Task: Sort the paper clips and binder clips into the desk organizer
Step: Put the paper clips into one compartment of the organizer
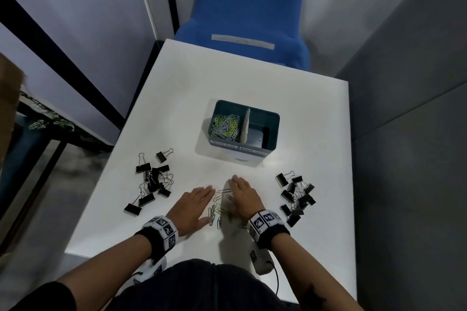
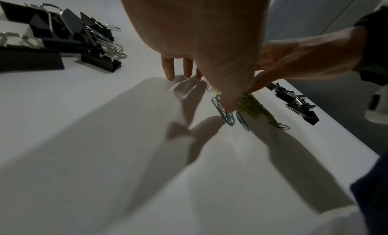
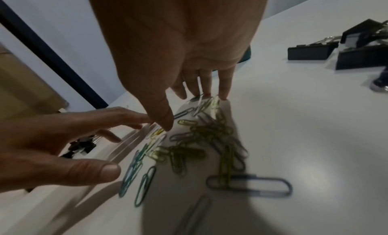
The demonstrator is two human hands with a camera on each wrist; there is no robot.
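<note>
Left hand [image 1: 195, 206] and right hand [image 1: 241, 193], both flat and empty, flank loose paper clips [image 1: 218, 206] at lower centre; raking inward probably scatters some off the surface [image 1: 252, 78].

The head view looks steeply down from above the worktop [image 1: 252, 83], taking in its whole top. Each wrist view sits low and close under its palm, facing along the fingers [image 2: 168, 69]. All three share the paper clips [image 3: 189, 139].
</note>
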